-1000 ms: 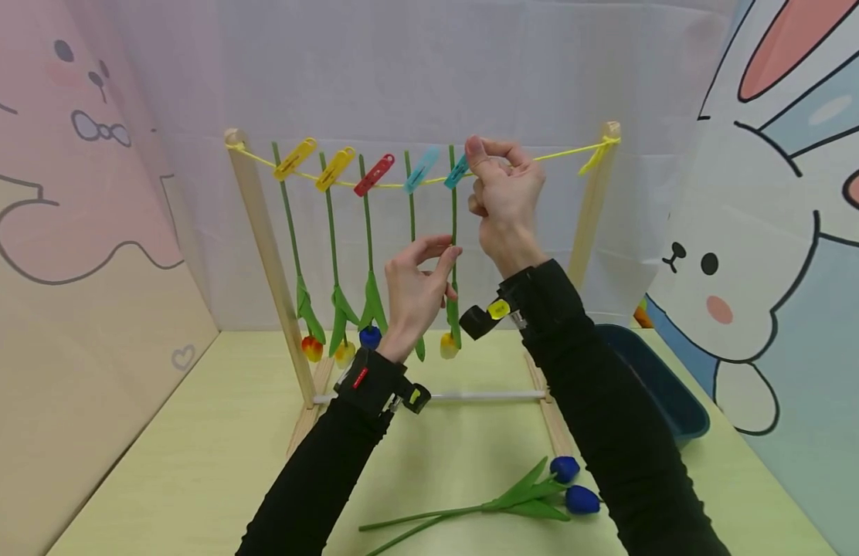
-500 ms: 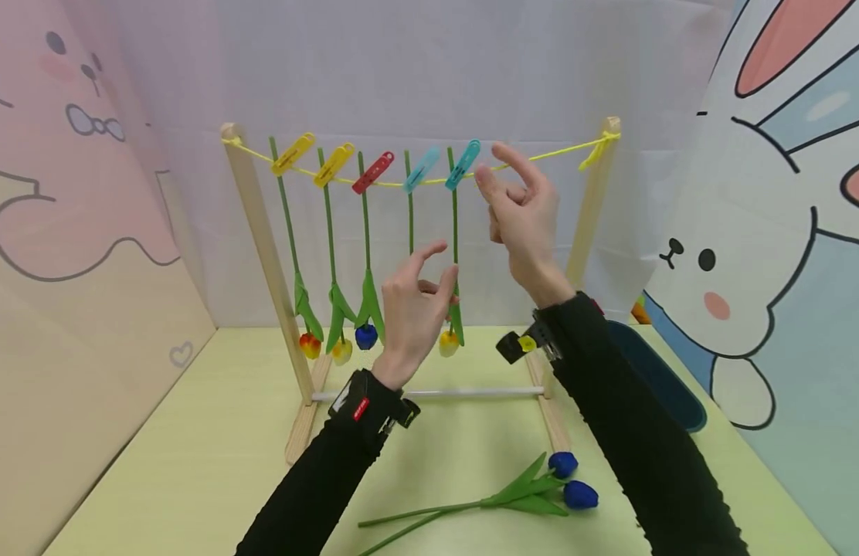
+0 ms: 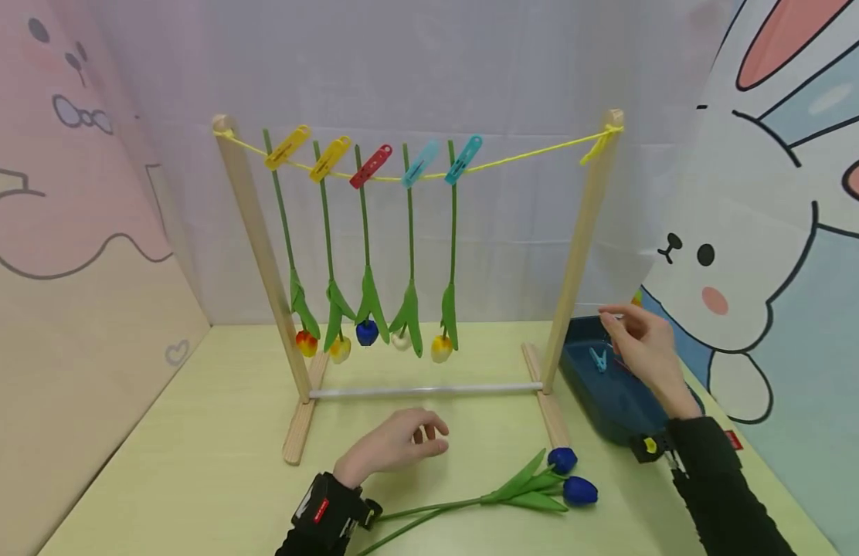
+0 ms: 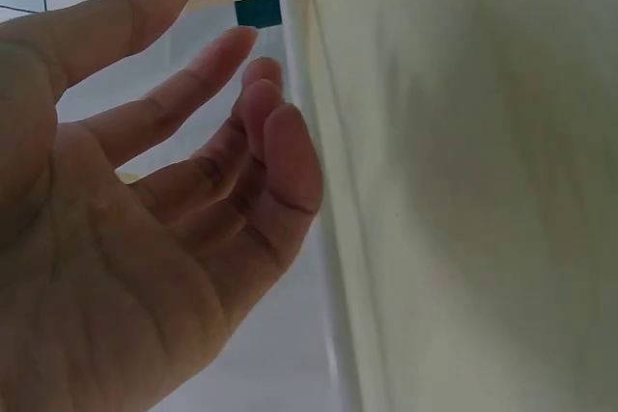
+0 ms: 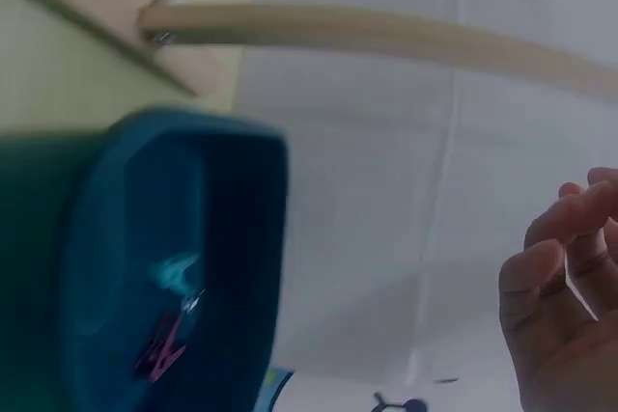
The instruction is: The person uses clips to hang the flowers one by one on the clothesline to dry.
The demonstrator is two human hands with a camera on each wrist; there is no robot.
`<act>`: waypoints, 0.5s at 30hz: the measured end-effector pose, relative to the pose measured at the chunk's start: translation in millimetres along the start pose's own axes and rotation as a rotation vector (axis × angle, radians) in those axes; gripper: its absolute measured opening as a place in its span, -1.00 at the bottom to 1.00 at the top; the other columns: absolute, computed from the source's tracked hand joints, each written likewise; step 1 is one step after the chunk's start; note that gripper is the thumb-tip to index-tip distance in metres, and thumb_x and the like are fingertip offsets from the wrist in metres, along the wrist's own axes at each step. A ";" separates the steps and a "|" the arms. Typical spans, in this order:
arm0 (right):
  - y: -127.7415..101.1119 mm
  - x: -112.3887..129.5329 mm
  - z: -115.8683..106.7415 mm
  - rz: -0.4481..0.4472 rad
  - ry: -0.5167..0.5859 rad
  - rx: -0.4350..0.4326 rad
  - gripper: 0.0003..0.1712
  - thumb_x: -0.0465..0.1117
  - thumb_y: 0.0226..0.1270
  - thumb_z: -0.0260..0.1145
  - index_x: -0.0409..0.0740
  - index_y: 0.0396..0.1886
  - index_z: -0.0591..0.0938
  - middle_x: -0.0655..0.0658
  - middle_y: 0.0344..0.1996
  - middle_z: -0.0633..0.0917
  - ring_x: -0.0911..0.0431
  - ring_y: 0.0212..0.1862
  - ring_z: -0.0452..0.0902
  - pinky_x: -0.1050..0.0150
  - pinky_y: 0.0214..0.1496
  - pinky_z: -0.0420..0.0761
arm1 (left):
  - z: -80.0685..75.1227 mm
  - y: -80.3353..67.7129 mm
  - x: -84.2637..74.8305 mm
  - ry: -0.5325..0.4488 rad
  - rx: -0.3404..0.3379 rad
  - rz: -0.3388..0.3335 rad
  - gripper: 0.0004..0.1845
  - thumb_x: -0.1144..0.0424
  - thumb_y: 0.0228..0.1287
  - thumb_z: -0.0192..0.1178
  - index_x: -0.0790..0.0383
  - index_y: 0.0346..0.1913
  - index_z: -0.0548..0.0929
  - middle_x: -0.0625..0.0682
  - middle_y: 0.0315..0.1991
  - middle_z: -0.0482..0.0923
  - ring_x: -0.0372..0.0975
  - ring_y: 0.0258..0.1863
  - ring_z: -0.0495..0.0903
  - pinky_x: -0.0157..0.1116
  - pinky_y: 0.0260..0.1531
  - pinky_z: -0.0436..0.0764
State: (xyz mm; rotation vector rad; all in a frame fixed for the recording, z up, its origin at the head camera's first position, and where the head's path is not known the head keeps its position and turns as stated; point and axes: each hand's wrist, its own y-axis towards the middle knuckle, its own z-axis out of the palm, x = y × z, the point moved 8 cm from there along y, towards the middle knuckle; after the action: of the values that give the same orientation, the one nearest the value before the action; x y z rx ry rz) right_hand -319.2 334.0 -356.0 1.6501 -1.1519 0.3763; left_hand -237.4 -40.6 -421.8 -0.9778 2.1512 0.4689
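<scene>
The head view alone shows the left hand (image 3: 395,446) hovering loose-fingered, holding nothing, over the pale green counter (image 3: 193,463) beside two blue artificial tulips (image 3: 541,490). The right hand (image 3: 641,347), fingers relaxed and empty, hangs over the dark teal plastic bin (image 3: 610,394). The blurred right wrist view adds a pink clothespin (image 5: 162,349) inside, beside the light blue clothespin (image 3: 598,359).

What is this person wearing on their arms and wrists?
Both arms are in long black sleeves, and both hands are bare, with no gloves. The left hand has a black band at the wrist with a small red tag and a clip showing a yellow-green spot. The right hand has a similar black wrist device with a yellow spot and a red tag.
</scene>
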 end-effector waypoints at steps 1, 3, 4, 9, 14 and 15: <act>-4.4 -8.8 -6.7 0.047 -0.040 0.011 -0.68 -0.07 0.53 0.24 -0.07 0.13 0.68 -0.03 -0.66 0.51 0.16 -0.61 0.28 0.23 -0.45 0.16 | 6.1 -1.5 6.8 -0.009 0.042 -0.020 -0.70 0.11 0.46 0.21 0.29 0.01 0.68 -0.04 -0.30 0.59 -0.37 -0.39 0.46 -0.43 -0.35 0.47; -12.0 -22.2 -15.1 0.111 -0.168 0.022 -0.68 -0.02 0.51 0.25 -0.07 0.08 0.69 -0.01 -0.67 0.52 0.17 -0.61 0.31 0.21 -0.46 0.16 | 15.1 -4.9 16.7 -0.028 0.107 -0.058 -0.68 0.09 0.45 0.21 0.29 0.02 0.66 -0.05 -0.32 0.56 -0.37 -0.39 0.44 -0.43 -0.34 0.45; -14.9 -15.9 -16.8 0.131 -0.234 0.061 -0.65 0.01 0.51 0.24 -0.10 0.07 0.69 -0.04 -0.67 0.54 0.16 -0.62 0.32 0.20 -0.46 0.20 | 18.0 -6.4 19.8 -0.037 0.130 -0.071 -0.68 0.09 0.45 0.21 0.29 0.03 0.66 -0.06 -0.33 0.55 -0.37 -0.39 0.43 -0.42 -0.33 0.44; -17.3 8.5 -8.6 0.127 -0.423 0.319 -0.65 -0.13 0.51 0.21 -0.36 -0.04 0.67 -0.13 -0.55 0.67 0.20 -0.54 0.44 0.24 -0.42 0.38 | 25.5 -9.6 24.7 -0.049 0.182 -0.087 -0.66 0.11 0.45 0.21 0.32 0.06 0.63 -0.03 -0.32 0.55 -0.35 -0.38 0.43 -0.42 -0.29 0.44; -2.7 -1.1 9.8 0.163 -0.488 0.639 -0.67 -0.26 0.45 0.19 -0.50 -0.07 0.63 -0.12 -0.59 0.64 0.17 -0.55 0.48 0.24 -0.38 0.49 | 28.7 -9.1 26.2 -0.042 0.163 -0.098 -0.67 0.11 0.43 0.23 0.31 0.05 0.63 -0.04 -0.32 0.54 -0.36 -0.36 0.43 -0.42 -0.28 0.44; 0.2 -3.2 14.0 0.170 -0.503 0.699 -0.67 -0.28 0.43 0.18 -0.52 -0.06 0.63 -0.15 -0.55 0.66 0.14 -0.54 0.50 0.23 -0.35 0.53 | 29.2 -9.2 26.5 -0.045 0.158 -0.103 -0.67 0.11 0.43 0.23 0.30 0.05 0.63 -0.04 -0.32 0.54 -0.36 -0.36 0.43 -0.41 -0.28 0.44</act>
State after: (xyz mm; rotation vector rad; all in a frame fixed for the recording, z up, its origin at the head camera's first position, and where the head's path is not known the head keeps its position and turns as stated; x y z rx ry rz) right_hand -324.9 323.4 -363.9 2.3471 -1.6626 0.5291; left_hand -229.1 -43.1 -461.4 -0.9738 2.0527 0.2642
